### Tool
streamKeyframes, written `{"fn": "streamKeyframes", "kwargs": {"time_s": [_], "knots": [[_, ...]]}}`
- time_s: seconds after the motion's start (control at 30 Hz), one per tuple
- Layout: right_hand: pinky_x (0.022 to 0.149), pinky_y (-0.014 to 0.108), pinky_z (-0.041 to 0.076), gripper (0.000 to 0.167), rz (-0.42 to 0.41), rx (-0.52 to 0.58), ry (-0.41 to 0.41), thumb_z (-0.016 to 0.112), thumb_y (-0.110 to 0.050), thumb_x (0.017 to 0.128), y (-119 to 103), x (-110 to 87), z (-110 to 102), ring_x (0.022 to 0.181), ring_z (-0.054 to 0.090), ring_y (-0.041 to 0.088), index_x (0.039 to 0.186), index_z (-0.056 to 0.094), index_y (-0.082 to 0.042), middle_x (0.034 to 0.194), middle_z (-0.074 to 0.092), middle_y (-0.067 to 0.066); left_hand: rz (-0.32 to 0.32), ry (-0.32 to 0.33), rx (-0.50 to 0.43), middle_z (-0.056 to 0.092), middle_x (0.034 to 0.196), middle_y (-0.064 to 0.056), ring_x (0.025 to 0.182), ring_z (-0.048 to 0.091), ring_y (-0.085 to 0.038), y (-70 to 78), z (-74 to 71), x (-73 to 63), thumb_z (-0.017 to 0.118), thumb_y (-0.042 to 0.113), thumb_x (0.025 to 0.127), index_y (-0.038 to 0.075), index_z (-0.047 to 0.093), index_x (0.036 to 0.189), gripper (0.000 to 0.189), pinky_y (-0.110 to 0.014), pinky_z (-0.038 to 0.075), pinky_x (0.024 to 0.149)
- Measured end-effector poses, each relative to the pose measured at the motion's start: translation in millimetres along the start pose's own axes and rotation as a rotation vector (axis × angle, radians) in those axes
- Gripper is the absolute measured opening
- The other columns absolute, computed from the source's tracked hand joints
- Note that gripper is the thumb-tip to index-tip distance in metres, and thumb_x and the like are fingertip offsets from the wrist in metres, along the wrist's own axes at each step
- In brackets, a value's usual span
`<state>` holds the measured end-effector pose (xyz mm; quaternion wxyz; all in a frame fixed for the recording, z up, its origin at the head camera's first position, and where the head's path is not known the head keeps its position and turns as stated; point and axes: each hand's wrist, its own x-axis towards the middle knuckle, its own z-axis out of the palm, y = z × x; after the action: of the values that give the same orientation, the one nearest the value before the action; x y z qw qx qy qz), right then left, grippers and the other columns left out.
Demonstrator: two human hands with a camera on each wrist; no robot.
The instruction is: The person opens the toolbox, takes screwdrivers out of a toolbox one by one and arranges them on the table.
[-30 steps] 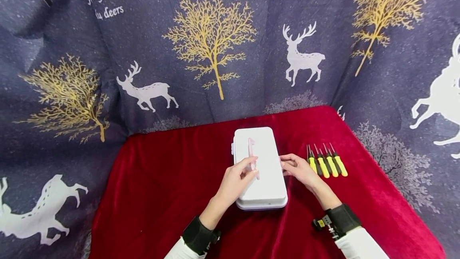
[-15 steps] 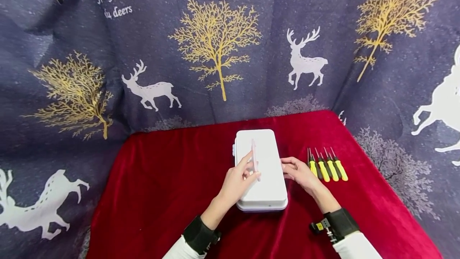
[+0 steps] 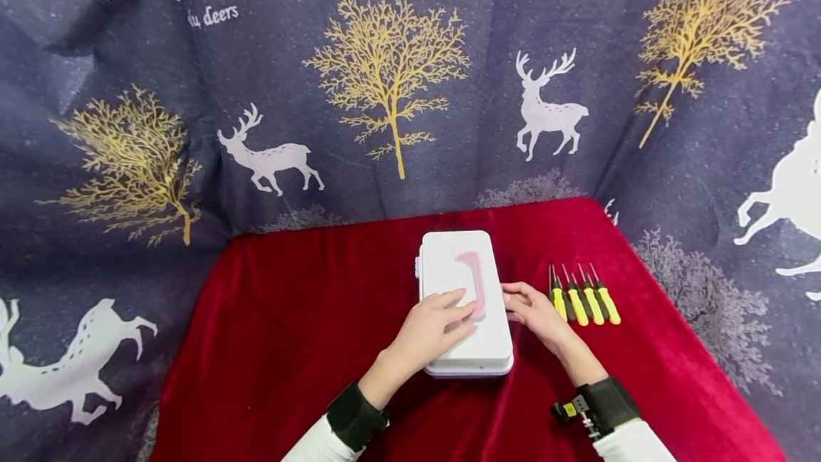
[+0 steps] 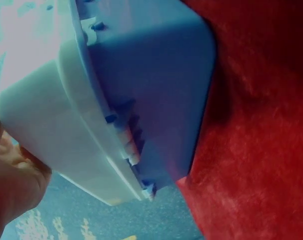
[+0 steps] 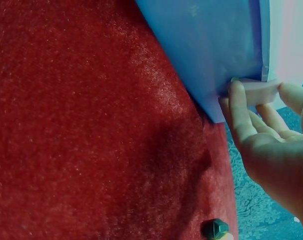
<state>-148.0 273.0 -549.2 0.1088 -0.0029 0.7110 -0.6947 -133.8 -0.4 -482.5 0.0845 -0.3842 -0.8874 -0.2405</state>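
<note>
A storage box point(image 3: 462, 348) with a white lid stands on the red cloth; its lower part looks blue in the left wrist view point(image 4: 151, 75). On the lid, a pink carry handle point(image 3: 478, 280) lies folded toward the right. My left hand point(image 3: 431, 326) is over the lid, fingers spread and fairly straight, fingertips at the handle. At the box's right side, my right hand point(image 3: 535, 311) pinches a pale pink latch point(image 5: 260, 92) between thumb and fingers. The lid sits down on the base.
Several yellow-and-black screwdrivers point(image 3: 586, 299) lie in a row on the red cloth point(image 3: 308, 334), just right of my right hand. A dark curtain point(image 3: 410, 205) printed with deer and trees hangs behind and at both sides.
The pink handle has been lifted upright from the left and laid over to the right. My left fingers have let it go and spread. My right hand has stayed at the latch.
</note>
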Motion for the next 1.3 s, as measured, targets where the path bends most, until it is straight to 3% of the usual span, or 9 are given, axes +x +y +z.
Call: {"fn": "streamKeyframes", "kwargs": {"time_s": [0.13, 0.27, 0.4, 0.6, 0.7, 0.83, 0.97, 1.17, 1.3], "knots": [[0.089, 0.029, 0.059, 0.05, -0.012, -0.003, 0.003, 0.058, -0.014, 0.108, 1.7, -1.0, 1.6, 0.105, 0.069, 0.005, 0.145, 0.042, 0.015, 0.136, 0.061, 0.03, 0.041, -0.015, 0.148, 0.061, 0.146, -0.006, 0.116, 0.065, -0.023, 4.2, 2.2, -1.0, 0.065, 0.049, 0.101, 0.025, 0.071, 0.136, 0.043, -0.035, 0.054, 0.099], [0.089, 0.029, 0.059, 0.051, -0.03, -0.008, -0.009, 0.057, -0.015, 0.108, 1.7, -1.4, 1.2, 0.105, 0.069, 0.005, 0.145, 0.041, 0.015, 0.137, 0.059, 0.032, 0.061, 0.025, 0.158, 0.063, 0.144, -0.008, 0.105, 0.065, -0.022, 5.6, 3.6, -3.4, 0.066, 0.043, 0.101, 0.022, 0.074, 0.132, 0.038, -0.033, 0.056, 0.09], [0.087, 0.029, 0.059, 0.051, -0.016, -0.036, -0.009, 0.06, -0.017, 0.107, 3.1, 0.7, -0.2, 0.103, 0.07, 0.007, 0.145, 0.044, 0.013, 0.137, 0.06, 0.03, 0.035, 0.051, 0.03, 0.067, 0.137, -0.006, 0.105, 0.065, -0.019, 2.7, 2.3, -12.0, 0.068, 0.03, 0.102, 0.018, 0.077, 0.125, 0.028, -0.031, 0.055, 0.091], [0.086, 0.033, 0.061, 0.05, -0.029, -0.139, 0.018, 0.06, -0.024, 0.108, -5.3, 5.9, -9.2, 0.099, 0.071, 0.01, 0.143, 0.051, 0.011, 0.133, 0.063, 0.03, -0.093, 0.305, -0.325, 0.071, 0.105, 0.0, 0.093, 0.065, -0.012, -10.0, -1.1, -37.7, 0.078, 0.012, 0.094, 0.01, 0.077, 0.107, 0.013, -0.027, 0.058, 0.078], [0.085, 0.032, 0.061, 0.052, -0.058, -0.179, 0.044, 0.057, -0.027, 0.109, -18.1, 17.8, -14.4, 0.103, 0.071, 0.015, 0.144, 0.05, 0.011, 0.136, 0.059, 0.033, -0.194, 0.356, -0.419, 0.067, 0.096, 0.002, 0.081, 0.062, -0.008, -18.7, -3.7, -51.8, 0.081, 0.014, 0.092, 0.008, 0.073, 0.106, 0.018, -0.025, 0.056, 0.066], [0.085, 0.031, 0.06, 0.055, -0.09, -0.278, 0.041, 0.056, -0.031, 0.109, -39.1, 40.6, -20.3, 0.109, 0.071, 0.028, 0.146, 0.05, 0.009, 0.14, 0.058, 0.031, -0.371, 0.316, -0.538, 0.067, 0.088, 0.007, 0.076, 0.064, -0.006, -28.8, -0.6, -66.3, 0.081, 0.022, 0.093, 0.01, 0.071, 0.102, 0.018, -0.023, 0.056, 0.065], [0.086, 0.035, 0.061, 0.055, -0.09, -0.389, -0.006, 0.056, -0.033, 0.109, -55.8, 65.5, -22.1, 0.106, 0.071, 0.029, 0.145, 0.051, 0.007, 0.135, 0.061, 0.029, -0.499, 0.231, -0.67, 0.072, 0.083, 0.0, 0.07, 0.069, -0.016, -33.9, 7.6, -77.3, 0.078, 0.026, 0.095, 0.012, 0.07, 0.098, 0.016, -0.026, 0.059, 0.063], [0.09, 0.046, 0.059, 0.053, -0.081, -0.45, -0.099, 0.054, -0.034, 0.109, -66.8, 99.1, -23.1, 0.097, 0.069, 0.021, 0.144, 0.053, 0.006, 0.124, 0.067, 0.023, -0.614, 0.093, -0.92, 0.074, 0.079, -0.016, 0.064, 0.073, -0.021, -33.6, 16.5, -87.5, 0.069, 0.026, 0.102, -0.001, 0.07, 0.098, 0.027, -0.031, 0.061, 0.059], [0.089, 0.047, 0.059, 0.05, -0.07, -0.45, -0.157, 0.055, -0.033, 0.109, -70.1, 113.4, -21.6, 0.093, 0.069, 0.022, 0.141, 0.056, 0.005, 0.119, 0.07, 0.018, -0.644, 0.029, -0.99, 0.074, 0.079, -0.019, 0.064, 0.073, -0.019, -35.4, 18.8, -93.1, 0.065, 0.025, 0.105, -0.007, 0.068, 0.098, 0.033, -0.032, 0.062, 0.061]]}}
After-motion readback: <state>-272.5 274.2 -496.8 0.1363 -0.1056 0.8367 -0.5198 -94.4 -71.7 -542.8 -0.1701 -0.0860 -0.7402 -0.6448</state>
